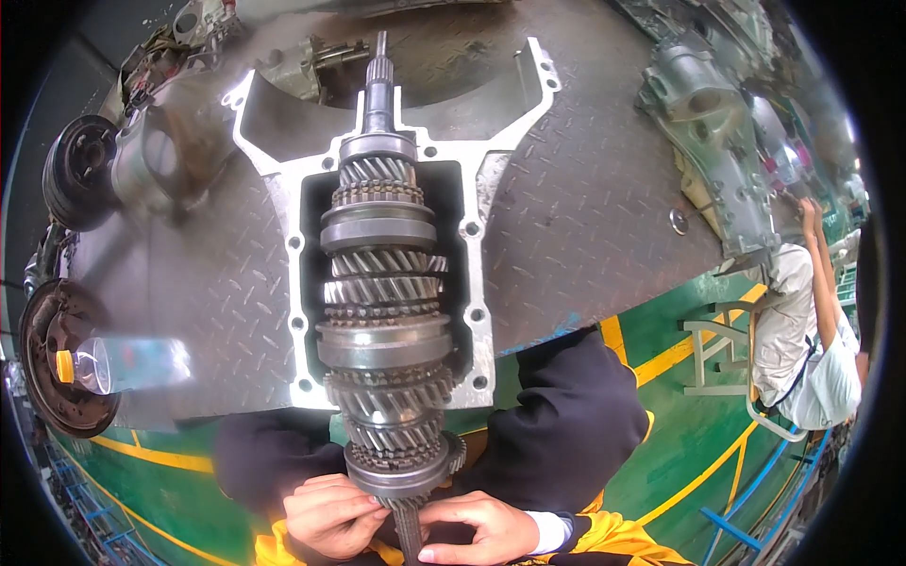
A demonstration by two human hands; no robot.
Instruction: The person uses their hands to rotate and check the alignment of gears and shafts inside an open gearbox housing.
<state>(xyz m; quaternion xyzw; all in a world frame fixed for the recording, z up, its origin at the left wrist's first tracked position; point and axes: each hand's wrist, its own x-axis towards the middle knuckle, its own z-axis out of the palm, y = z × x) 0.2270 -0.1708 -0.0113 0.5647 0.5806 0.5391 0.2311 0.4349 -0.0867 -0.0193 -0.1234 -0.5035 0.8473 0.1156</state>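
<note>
A long steel gear shaft (385, 341) lies lengthwise in an open, silver-grey gearbox housing half (294, 283). It carries several helical gears and synchronizer rings. Its thin splined tip points away from me, and its near end sticks out past the housing's front edge. My left hand (330, 514) has its fingers curled, the tips pressed against the small gear at that near end. From the other side, my right hand (481, 528) grips the splined end (407, 528) between thumb and fingers. The lower part of this end runs out of view.
The housing rests on a metal tread-plate table (557, 236). A clear bottle with a yellow cap (132, 365) lies at left, by rusty brake drums (71, 354). Another gearbox casing (708, 132) and a metal ring (678, 221) are at right. Beyond sits another person (821, 358).
</note>
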